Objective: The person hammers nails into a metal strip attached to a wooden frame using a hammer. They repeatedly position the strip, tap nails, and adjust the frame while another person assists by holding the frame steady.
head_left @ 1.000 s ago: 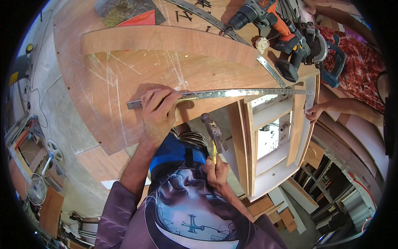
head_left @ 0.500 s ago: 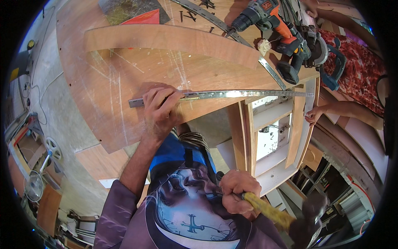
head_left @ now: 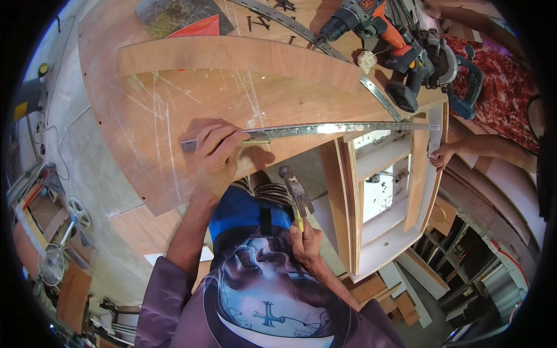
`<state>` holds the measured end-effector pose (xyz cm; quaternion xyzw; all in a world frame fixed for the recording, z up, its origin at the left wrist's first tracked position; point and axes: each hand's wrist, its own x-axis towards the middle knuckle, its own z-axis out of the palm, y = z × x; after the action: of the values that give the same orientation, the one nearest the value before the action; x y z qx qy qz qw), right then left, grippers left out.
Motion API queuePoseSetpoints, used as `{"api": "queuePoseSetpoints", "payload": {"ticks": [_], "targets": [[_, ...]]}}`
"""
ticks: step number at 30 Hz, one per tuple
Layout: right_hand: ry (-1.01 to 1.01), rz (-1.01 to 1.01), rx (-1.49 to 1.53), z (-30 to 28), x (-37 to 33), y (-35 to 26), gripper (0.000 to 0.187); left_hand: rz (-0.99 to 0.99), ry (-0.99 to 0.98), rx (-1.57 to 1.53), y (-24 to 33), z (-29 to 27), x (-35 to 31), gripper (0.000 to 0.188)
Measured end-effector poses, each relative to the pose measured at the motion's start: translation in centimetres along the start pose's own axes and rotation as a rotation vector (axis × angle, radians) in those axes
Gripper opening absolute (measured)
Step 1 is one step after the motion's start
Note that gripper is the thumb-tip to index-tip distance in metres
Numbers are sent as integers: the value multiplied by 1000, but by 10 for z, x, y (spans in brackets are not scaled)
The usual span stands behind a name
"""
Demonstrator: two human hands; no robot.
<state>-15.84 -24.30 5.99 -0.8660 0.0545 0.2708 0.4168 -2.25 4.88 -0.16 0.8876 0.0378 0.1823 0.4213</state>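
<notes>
Left hand: clamped on metal rail, near left end
Right hand: fist round hammer
Overhang: metal rail past plywood edge, over wooden frame
Gap: hammer between plywood, shirt

The left grip hides part of the metal rail; the top edge crops the drill.
</notes>
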Motion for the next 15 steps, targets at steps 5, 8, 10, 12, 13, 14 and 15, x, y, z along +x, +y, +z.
{"api": "queuePoseSetpoints", "payload": {"ticks": [5, 8, 10, 12, 13, 14, 15], "targets": [[-28, 4, 26, 1, 3, 1, 28, -16, 28, 36, 1, -7, -3, 38], [-18, 58, 124, 7, 4, -8, 28, -12, 35, 74, 2, -13, -2, 38], [-5, 97, 187, 12, 3, -15, 28, -19, 5, 67, 2, -15, -1, 39], [20, 138, 248, 19, 2, -22, 28, -31, -9, 71, 1, -15, -1, 39], [25, 137, 233, 23, 2, -25, 28, -40, -5, 76, 1, -14, -1, 38], [33, 140, 229, 27, 1, -28, 29, -41, 3, 74, 0, -14, 0, 37], [47, 145, 237, 30, -1, -30, 29, -39, 7, 85, 0, -13, 0, 37]]}}
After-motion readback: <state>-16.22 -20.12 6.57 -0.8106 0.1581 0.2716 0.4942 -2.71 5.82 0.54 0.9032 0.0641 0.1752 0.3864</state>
